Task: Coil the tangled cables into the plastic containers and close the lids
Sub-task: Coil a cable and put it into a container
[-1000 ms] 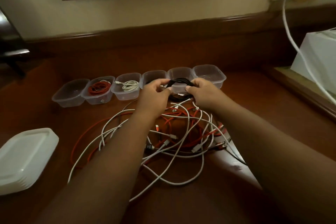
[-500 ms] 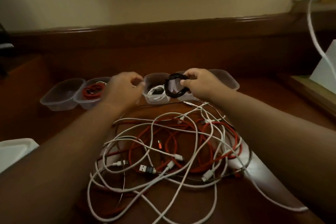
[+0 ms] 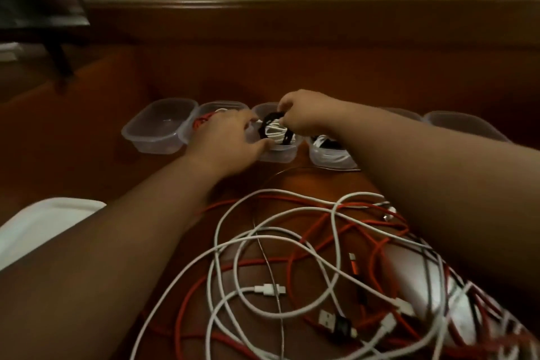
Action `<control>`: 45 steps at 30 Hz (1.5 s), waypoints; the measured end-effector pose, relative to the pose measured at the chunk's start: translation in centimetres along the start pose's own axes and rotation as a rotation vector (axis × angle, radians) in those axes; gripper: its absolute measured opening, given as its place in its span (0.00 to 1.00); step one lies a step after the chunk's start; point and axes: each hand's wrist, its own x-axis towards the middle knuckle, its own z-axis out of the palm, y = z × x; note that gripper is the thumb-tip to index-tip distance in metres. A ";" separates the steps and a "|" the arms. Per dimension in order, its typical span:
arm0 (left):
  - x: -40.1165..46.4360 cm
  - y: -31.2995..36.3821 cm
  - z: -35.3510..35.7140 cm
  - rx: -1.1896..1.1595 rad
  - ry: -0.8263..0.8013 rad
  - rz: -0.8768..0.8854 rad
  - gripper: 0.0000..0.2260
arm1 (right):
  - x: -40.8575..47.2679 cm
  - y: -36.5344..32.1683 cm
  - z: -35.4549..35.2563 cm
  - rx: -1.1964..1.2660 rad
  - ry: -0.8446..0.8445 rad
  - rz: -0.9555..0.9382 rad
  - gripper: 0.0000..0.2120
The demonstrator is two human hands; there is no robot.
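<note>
Right now the right hand [image 3: 304,115] pinches a small coiled black cable [image 3: 273,130] over the third clear plastic container [image 3: 285,152] in the row, which already has a white cable in it; the left hand [image 3: 230,140] curls round that container's near-left rim, seemingly steadying it. Risks: the black coil is springy and could unwind once let go, popping over the rim; sharing a container with the white cable may leave it too full for a lid; a push could slide the light container across the wooden tabletop [image 3: 163,213]. Neighbours: an empty clear container [image 3: 159,131] far left, one with a red cable [image 3: 201,121] mostly behind the left hand, one with white and black cables [image 3: 328,152] to the right, more under the right forearm. Big tangle of white and red cables [image 3: 306,266] lies near, under both forearms, easy to snag. White lid stack [image 3: 43,221] at left edge, no lids on yet.
</note>
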 end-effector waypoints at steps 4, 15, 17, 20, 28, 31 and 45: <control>0.1 -0.1 -0.3 0.035 0.001 -0.013 0.27 | 1.8 -0.3 0.7 -0.126 -0.078 0.051 0.08; -1.4 2.1 -1.3 0.150 0.040 0.090 0.19 | -1.5 1.4 1.3 -0.161 0.140 0.001 0.10; -3.6 3.6 -1.8 -0.035 -0.083 0.138 0.12 | -4.2 1.9 0.9 -0.091 0.133 -0.031 0.08; -8.1 5.6 -2.3 -0.063 -0.397 0.193 0.09 | -9.3 2.1 0.2 -0.066 0.159 -0.086 0.03; -14.4 7.6 -3.2 0.042 -0.451 0.206 0.06 | -23.8 1.0 1.9 -0.012 -0.054 -0.033 0.12; -14.9 8.0 -4.7 0.149 -0.382 0.274 0.06 | -26.5 0.6 2.6 0.069 -0.039 -0.023 0.15; -17.6 16.0 -14.5 -0.602 -0.023 0.134 0.14 | -31.8 -4.3 -6.8 0.938 0.030 -0.010 0.16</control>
